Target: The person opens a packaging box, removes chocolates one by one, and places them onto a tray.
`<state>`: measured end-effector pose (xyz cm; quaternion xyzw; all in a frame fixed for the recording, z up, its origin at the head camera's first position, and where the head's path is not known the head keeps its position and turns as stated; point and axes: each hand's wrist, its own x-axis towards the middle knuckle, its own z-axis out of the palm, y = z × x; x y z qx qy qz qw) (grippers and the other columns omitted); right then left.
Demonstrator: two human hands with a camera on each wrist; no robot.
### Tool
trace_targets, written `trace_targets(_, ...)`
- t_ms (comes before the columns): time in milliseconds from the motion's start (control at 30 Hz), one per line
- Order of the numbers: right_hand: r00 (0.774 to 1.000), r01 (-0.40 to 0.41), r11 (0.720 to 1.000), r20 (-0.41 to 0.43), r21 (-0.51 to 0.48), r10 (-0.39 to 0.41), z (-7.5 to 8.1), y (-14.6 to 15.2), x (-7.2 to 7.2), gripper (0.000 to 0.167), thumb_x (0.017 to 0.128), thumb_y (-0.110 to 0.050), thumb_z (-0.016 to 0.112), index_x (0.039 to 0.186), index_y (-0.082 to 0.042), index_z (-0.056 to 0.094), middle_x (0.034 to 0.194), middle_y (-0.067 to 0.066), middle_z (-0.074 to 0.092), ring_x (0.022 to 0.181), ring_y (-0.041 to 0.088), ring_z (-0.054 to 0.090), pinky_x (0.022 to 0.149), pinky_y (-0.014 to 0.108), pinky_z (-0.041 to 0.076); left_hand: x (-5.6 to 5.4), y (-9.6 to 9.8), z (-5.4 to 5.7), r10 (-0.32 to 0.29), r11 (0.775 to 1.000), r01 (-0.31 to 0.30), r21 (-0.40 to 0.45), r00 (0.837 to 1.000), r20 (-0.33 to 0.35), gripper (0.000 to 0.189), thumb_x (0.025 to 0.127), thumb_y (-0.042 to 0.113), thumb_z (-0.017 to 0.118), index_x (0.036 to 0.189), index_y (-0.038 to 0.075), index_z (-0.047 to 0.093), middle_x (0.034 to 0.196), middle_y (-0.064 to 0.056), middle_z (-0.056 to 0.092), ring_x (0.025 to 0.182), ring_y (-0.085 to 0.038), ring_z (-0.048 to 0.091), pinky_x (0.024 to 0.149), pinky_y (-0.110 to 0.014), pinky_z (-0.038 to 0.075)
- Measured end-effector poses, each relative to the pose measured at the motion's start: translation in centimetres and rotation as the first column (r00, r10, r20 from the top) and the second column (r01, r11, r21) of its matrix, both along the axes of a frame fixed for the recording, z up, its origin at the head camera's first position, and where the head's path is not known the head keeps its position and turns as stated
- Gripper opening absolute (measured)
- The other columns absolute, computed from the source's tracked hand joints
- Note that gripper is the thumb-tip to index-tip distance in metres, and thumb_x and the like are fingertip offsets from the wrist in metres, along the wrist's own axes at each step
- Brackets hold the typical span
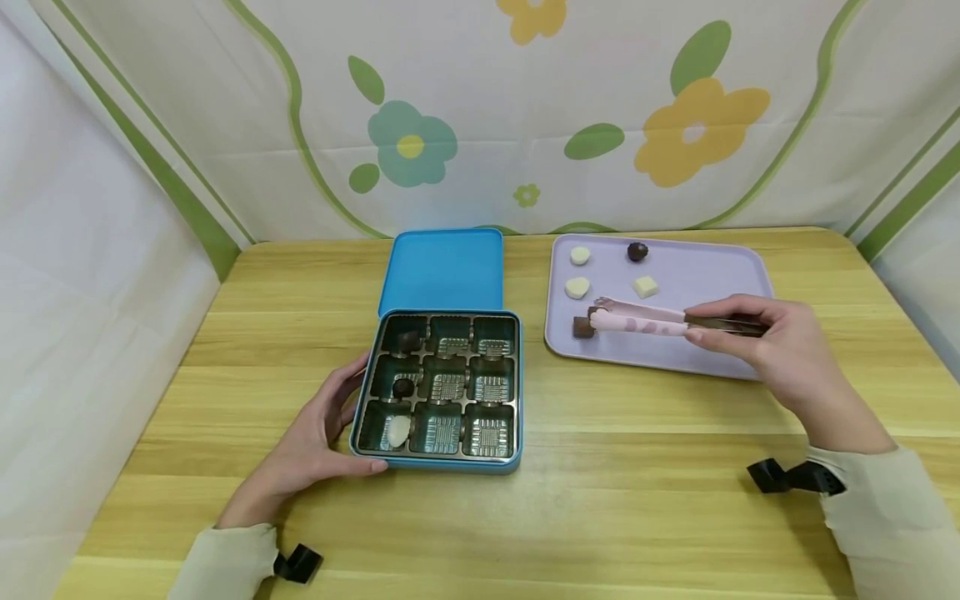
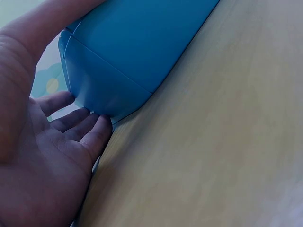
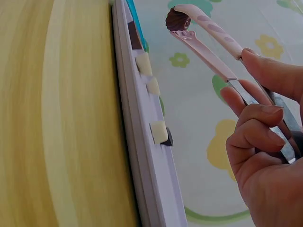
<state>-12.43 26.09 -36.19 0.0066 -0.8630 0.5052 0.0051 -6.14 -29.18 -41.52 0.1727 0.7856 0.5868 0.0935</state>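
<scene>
My left hand (image 1: 318, 429) holds the front left corner of a blue tin (image 1: 519, 392), thumb along the front and fingers against the left side (image 2: 109, 90). Its dark insert has several compartments. Down the left column lie a dark chocolate (image 1: 408, 340) at the back, a round dark chocolate (image 1: 402, 387) in the middle and a white chocolate (image 1: 399, 431) at the front. In my right hand (image 1: 780, 342) are pink-tipped tongs (image 1: 645, 325). Their tips grip a ridged brown chocolate (image 3: 176, 20), raised above the tray in the right wrist view.
The lilac tray (image 1: 712, 275) carries two white chocolates (image 1: 577, 287) at left, a pale square one (image 1: 645, 287), a round dark one (image 1: 637, 252) and a brown square one (image 1: 582, 327). A blue lid (image 1: 446, 267) lies behind the tin. A flowered cloth (image 1: 480, 100) hangs at the back.
</scene>
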Motion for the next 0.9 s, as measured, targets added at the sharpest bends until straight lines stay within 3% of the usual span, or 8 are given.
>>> trace_targets(300,0.998,0.047,0.998,0.040,0.046,-0.049,-0.8,2.5,0.4,0.034,0.093,-0.021,0.087,0.124,-0.009,0.081,0.103,-0.027,0.076,0.089,0.002,0.065,0.071,0.016,0.055,0.1,0.0,-0.1,0.000,1.000,0.000,-0.004,1.000,-0.005,0.130,0.069,-0.009,0.095,0.173,0.021,0.023,0.178,-0.011,0.026,0.154,0.002,0.036,0.117,-0.010,0.038)
trace_targets(600,0.994,0.100,0.995,0.048,0.026,-0.101,-1.0,5.1,0.8,0.035,0.094,-0.020,0.086,0.126,-0.009,0.080,0.106,-0.032,0.073,0.093,0.000,0.060,0.072,0.014,0.050,0.1,-0.1,-0.2,0.011,1.000,-0.011,-0.015,1.000,-0.002,0.130,0.069,-0.007,0.096,0.173,0.022,0.023,0.177,-0.011,0.027,0.154,0.002,0.037,0.116,-0.009,0.037)
trace_targets(900,0.987,0.148,0.982,0.043,0.117,-0.154,-0.9,6.4,1.2,0.038,0.092,-0.029,0.088,0.124,-0.009,0.081,0.103,-0.036,0.071,0.089,-0.004,0.063,0.069,0.014,0.052,0.0,-0.1,-0.1,0.002,1.000,-0.002,-0.012,1.000,-0.005,0.129,0.070,-0.008,0.095,0.173,0.022,0.023,0.177,-0.011,0.026,0.154,0.002,0.037,0.116,-0.009,0.038)
